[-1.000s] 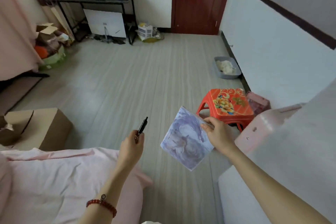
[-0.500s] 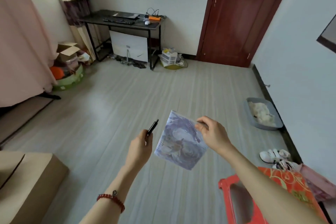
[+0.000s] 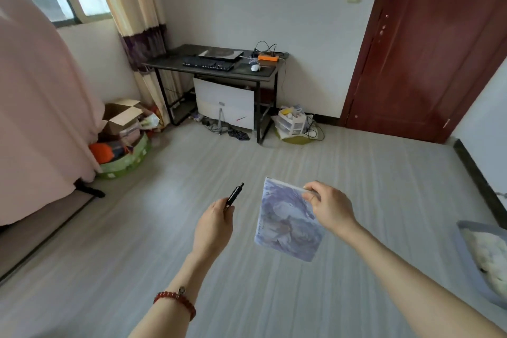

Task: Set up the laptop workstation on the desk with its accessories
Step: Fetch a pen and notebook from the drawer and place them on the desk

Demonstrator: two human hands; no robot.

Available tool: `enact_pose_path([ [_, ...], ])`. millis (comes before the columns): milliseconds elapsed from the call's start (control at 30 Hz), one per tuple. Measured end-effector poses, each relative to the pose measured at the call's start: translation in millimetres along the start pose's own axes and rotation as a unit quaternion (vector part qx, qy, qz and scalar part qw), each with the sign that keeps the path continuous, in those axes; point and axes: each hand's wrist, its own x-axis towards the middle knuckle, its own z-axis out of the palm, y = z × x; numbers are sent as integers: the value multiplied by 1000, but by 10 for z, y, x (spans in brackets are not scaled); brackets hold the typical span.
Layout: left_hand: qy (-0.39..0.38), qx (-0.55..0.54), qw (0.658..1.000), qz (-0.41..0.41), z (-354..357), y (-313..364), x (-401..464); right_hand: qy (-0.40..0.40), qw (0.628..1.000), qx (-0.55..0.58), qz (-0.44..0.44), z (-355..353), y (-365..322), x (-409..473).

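My left hand (image 3: 214,225) grips a black pen (image 3: 234,195) that points up and forward. A square notebook (image 3: 285,222) with a blue-purple printed cover hangs from my right hand (image 3: 330,207), which pinches its top right corner. Both hands are held over the floor in the middle of the room. Far ahead against the back wall stands a black desk (image 3: 164,62). On it lie a closed laptop (image 3: 220,53), a black keyboard (image 3: 208,64), a white mouse (image 3: 255,67) and an orange power strip (image 3: 268,57) with cables.
A white panel (image 3: 225,104) leans under the desk, with cables and a small drawer unit (image 3: 292,122) beside it. Open cardboard boxes and a green tub (image 3: 123,156) sit at the left by a pink-draped bed. A dark red door (image 3: 428,49) is at the right; a grey tray (image 3: 485,258) lies by the right wall.
The view has lifted and moved forward across the room: the desk is nearer, and the red stool, cardboard box and bedding have left the frame. Both hands still hold pen and notebook.
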Motion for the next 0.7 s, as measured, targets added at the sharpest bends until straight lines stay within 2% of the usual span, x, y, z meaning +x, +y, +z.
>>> enact_pose_path([
  [200,78,14,991,-105,-419,-704,1624,-59,994,-8,-96,861,-682,1947],
  [300,88,14,987,-136,-492,-1178,2468,-70,992,15,-106,1386,-975,2807],
  [567,82,-40,983,-162,-592,-2161,4957,-123,989,50,-62,2605,-1874,5085],
  [700,79,-40,983,-159,-733,-2419,6124,-86,994,60,-29,2864,-2208,6136],
])
